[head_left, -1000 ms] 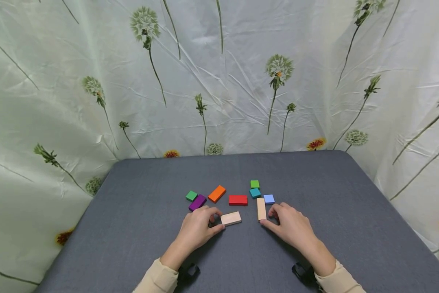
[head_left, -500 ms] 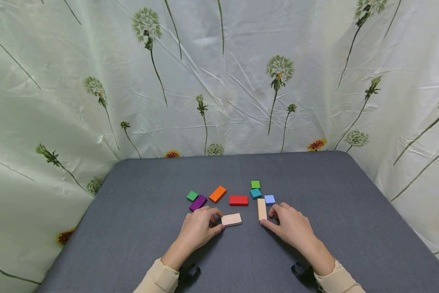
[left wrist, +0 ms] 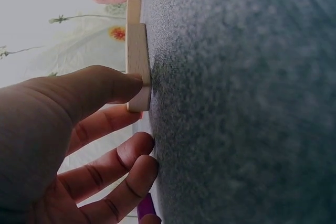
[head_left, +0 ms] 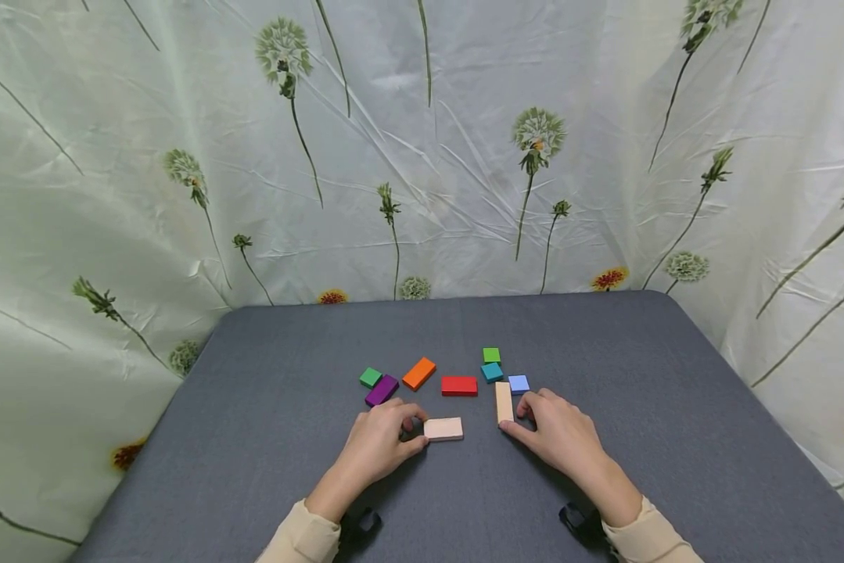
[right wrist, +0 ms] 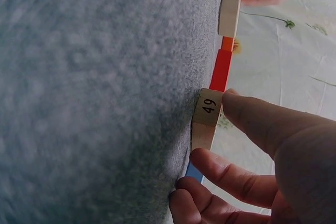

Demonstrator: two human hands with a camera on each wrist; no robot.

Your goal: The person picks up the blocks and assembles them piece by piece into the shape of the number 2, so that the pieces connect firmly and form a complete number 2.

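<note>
My left hand (head_left: 379, 438) pinches the left end of a plain wooden block (head_left: 443, 428) between thumb and index finger; the block lies flat, crosswise. In the left wrist view the thumb presses that block's (left wrist: 138, 51) near side, the other fingers loosely bent. To the right, my right hand (head_left: 562, 434) holds a second wooden block (head_left: 504, 403), which points away from me. The right wrist view shows the number 49 on this block's end (right wrist: 208, 106), the thumb at its upper edge and the index finger by its side. Both blocks rest on the table.
Beyond the hands lie a red block (head_left: 459, 385), an orange block (head_left: 418, 374), a purple block (head_left: 382, 390) and a green block (head_left: 370, 378). Near the right block are light blue (head_left: 518, 385), teal (head_left: 492, 372) and bright green (head_left: 491, 356) blocks. A flowered curtain (head_left: 450, 156) hangs behind the grey table (head_left: 288, 344).
The left wooden block has turned clockwise from a slant to nearly level and come slightly nearer, with my left hand on it. My right hand and its block look unmoved.
</note>
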